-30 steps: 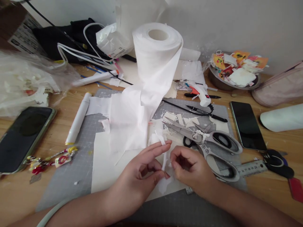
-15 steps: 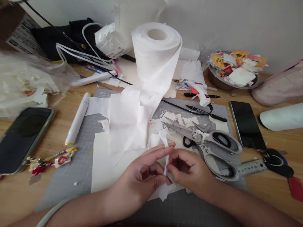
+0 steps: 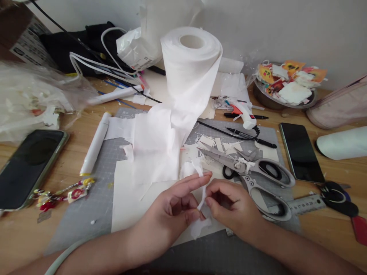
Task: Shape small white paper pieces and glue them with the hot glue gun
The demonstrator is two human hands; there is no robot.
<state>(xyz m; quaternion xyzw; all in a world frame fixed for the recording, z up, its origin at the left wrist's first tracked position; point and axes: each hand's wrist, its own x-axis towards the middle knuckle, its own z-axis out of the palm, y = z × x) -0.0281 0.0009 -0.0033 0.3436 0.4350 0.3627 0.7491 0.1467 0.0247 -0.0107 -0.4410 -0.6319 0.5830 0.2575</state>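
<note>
A narrow, twisted strip of white tissue (image 3: 203,198) runs upright between my hands. My left hand (image 3: 174,210) pinches its lower part between thumb and fingers, while the index finger stretches out past the strip's upper part. My right hand (image 3: 229,200) pinches the strip's middle from the right with thumb and forefinger. The loose lower end (image 3: 199,228) hangs below my left fingers. Under both hands lies a cream sheet of paper (image 3: 129,214). Behind them, torn tissue sheets (image 3: 156,149) trail from a large upright tissue roll (image 3: 190,72).
Grey scissors (image 3: 252,172) and a metal ruler (image 3: 308,204) lie right of my hands on the grey cutting mat (image 3: 86,206). Beyond are a glue gun (image 3: 245,114), a phone (image 3: 301,152) and a metal bowl (image 3: 269,97) of paper pieces. Left are a white marker (image 3: 96,143) and another phone (image 3: 31,168).
The strip now bends more between my hands, and its lower end has shifted slightly up and left. My right fingers have drawn a little to the right. The view has moved slightly.
</note>
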